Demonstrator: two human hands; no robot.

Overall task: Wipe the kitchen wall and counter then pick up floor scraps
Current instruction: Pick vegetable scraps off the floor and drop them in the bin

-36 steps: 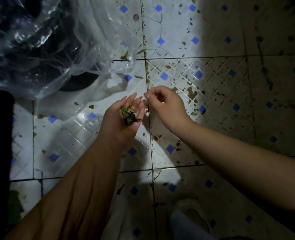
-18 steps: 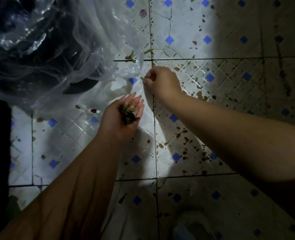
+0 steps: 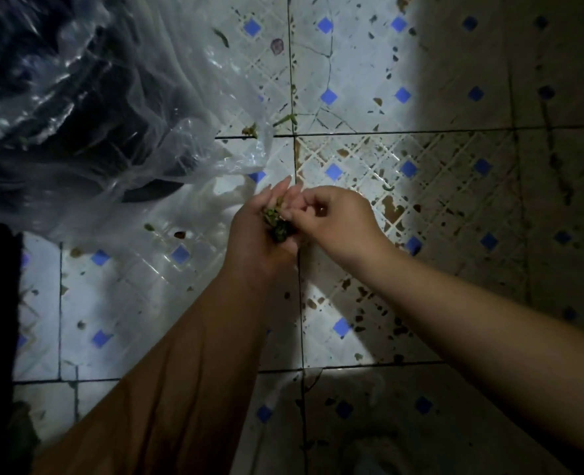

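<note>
Step in hand: I judge this is the floor-scrap pickup, with a fresh bit being added to the bunch already collected.
Left hand [image 3: 259, 234]: cupped, fingers curled round a small clump of green scraps [image 3: 277, 223], held above the floor.
Right hand [image 3: 331, 221]: fingertips pinched together right at the clump, touching the left fingers; I cannot tell whether a scrap is between them.
Scraps left on the floor [image 3: 352, 323]: a green stem piece [image 3: 285, 120] and a smaller bit [image 3: 251, 130] near the tile joint just past the bag's edge; more specks by the bag, lower left.
Plastic bag [image 3: 122, 108]: clear, crumpled, upper left, close to both hands; its mouth is not clear to me.
How to do it well: I would press the new bit deep into the left palm before letting go, and keep that palm tilted up so nothing drops.
Next need: the clump looks nearly a handful; I would empty it into the bag soon.
Risk: dim light, dark specks may be stains, not scraps.
</note>
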